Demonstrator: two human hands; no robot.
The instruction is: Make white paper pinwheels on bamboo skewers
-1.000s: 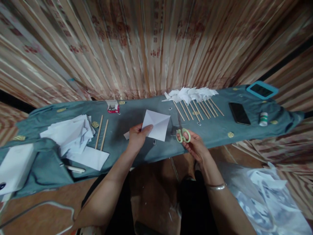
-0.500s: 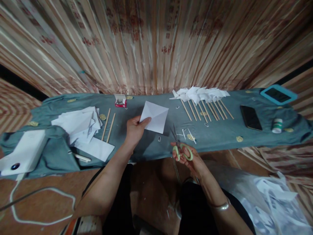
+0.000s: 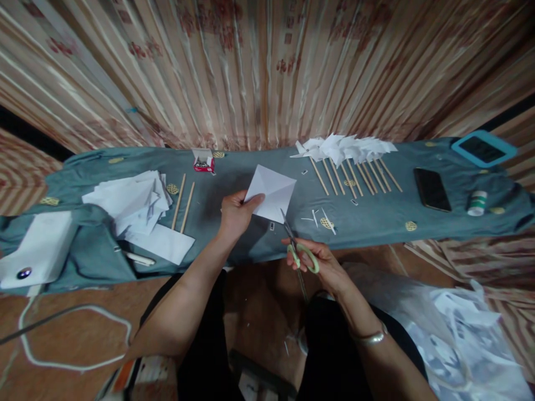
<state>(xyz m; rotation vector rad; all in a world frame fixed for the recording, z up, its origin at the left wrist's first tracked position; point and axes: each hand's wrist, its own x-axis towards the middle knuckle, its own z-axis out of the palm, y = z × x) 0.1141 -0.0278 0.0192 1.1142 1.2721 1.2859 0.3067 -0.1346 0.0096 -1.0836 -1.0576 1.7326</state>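
Observation:
My left hand (image 3: 239, 213) pinches the left corner of a creased white paper square (image 3: 273, 190), thumb on top, held over the cloth-covered table. In my right hand (image 3: 320, 262) is a pair of scissors (image 3: 291, 233) with pale green handles, fingers through the loops. The scissor tips meet the paper's lower corner; whether they cut into it I cannot tell. Thin white paper strips (image 3: 321, 220) lie to the right of the blades. To the left of my left hand rest two wooden sticks (image 3: 184, 203).
Paper pinwheels (image 3: 346, 149) on sticks lie in a row at the back right. A paper stack (image 3: 129, 200), a small red box (image 3: 203, 162) and a white device (image 3: 42, 245) stand left. A phone (image 3: 432, 189), a small bottle (image 3: 477, 203) and a blue-framed tablet (image 3: 482, 148) sit right.
The scissors have moved up and left to the paper's lower corner. The paper has shifted slightly right in my left hand. The whole view has moved a little.

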